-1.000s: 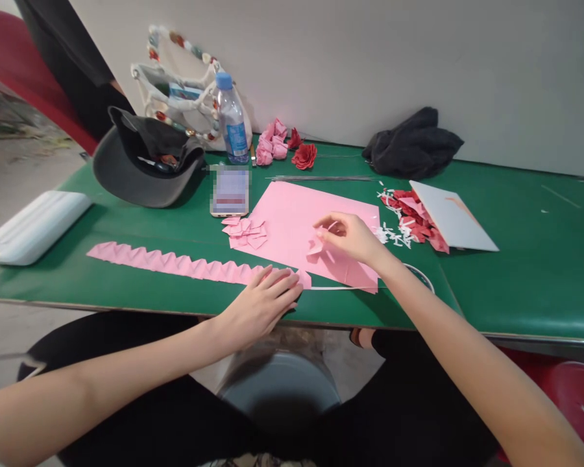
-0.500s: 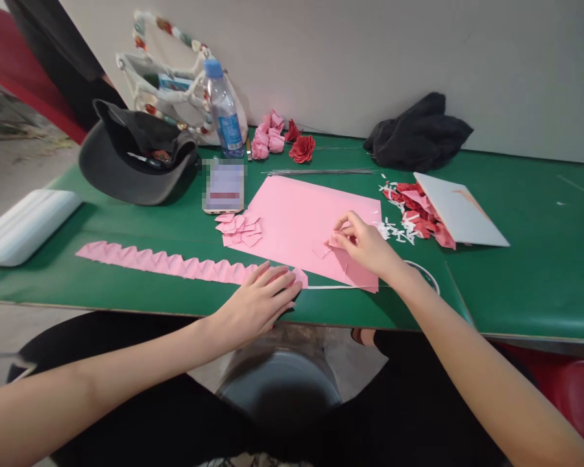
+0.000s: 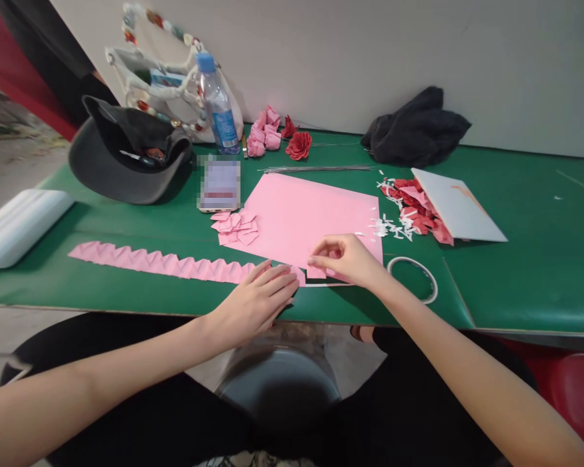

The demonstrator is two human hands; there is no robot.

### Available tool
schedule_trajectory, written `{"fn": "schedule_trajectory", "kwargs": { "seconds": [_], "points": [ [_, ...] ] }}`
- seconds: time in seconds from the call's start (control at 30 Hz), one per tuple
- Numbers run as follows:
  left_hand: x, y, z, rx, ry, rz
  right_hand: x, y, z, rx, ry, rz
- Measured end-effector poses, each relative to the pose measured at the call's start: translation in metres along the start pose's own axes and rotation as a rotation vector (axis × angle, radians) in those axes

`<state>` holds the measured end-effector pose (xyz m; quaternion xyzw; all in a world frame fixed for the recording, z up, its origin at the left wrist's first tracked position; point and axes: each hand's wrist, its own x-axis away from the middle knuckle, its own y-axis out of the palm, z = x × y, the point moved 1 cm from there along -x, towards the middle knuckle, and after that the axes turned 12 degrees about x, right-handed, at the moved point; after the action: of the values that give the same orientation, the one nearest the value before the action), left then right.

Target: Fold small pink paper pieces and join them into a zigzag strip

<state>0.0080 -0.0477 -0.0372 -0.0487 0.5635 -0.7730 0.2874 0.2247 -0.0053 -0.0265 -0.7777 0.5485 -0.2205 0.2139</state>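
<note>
My left hand point(image 3: 268, 290) lies flat, fingers stretched out, on the right end of a long row of overlapping folded pink paper pieces point(image 3: 160, 262). Between the fingertips of my right hand point(image 3: 343, 258) is a small pink paper piece point(image 3: 316, 272), held just right of the row's end. A narrow white strip of tape point(image 3: 321, 285) runs out from the row beneath it. The roll of tape point(image 3: 434, 285) rests on the green table beside my right forearm. Large pink paper sheets point(image 3: 316, 207) lie behind both hands, with a small pile of folded pink pieces point(image 3: 236, 227) at their left corner.
Along the back are a cap point(image 3: 126, 155), a beaded bag, a water bottle point(image 3: 219, 107), a phone point(image 3: 220, 185), paper flowers point(image 3: 299, 146), thin wires point(image 3: 316, 169) and a black cloth bundle point(image 3: 416, 130). Red and white scraps point(image 3: 421, 214) spill beside a white board point(image 3: 460, 204).
My right hand has moved left and nearer with the pink piece, to the end of the row. My left hand stays in place. The tape roll now shows more fully.
</note>
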Motion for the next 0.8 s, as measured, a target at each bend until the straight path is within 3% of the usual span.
{"fn": "schedule_trajectory", "kwargs": {
  "seconds": [0.33,0.8],
  "points": [
    [0.001,0.001,0.002,-0.061,0.015,0.022,0.002,0.015,0.007,-0.005,0.008,-0.014],
    [0.001,0.004,0.001,-0.078,-0.015,-0.066,0.005,0.015,0.006,0.029,-0.016,-0.006]
  ]
}}
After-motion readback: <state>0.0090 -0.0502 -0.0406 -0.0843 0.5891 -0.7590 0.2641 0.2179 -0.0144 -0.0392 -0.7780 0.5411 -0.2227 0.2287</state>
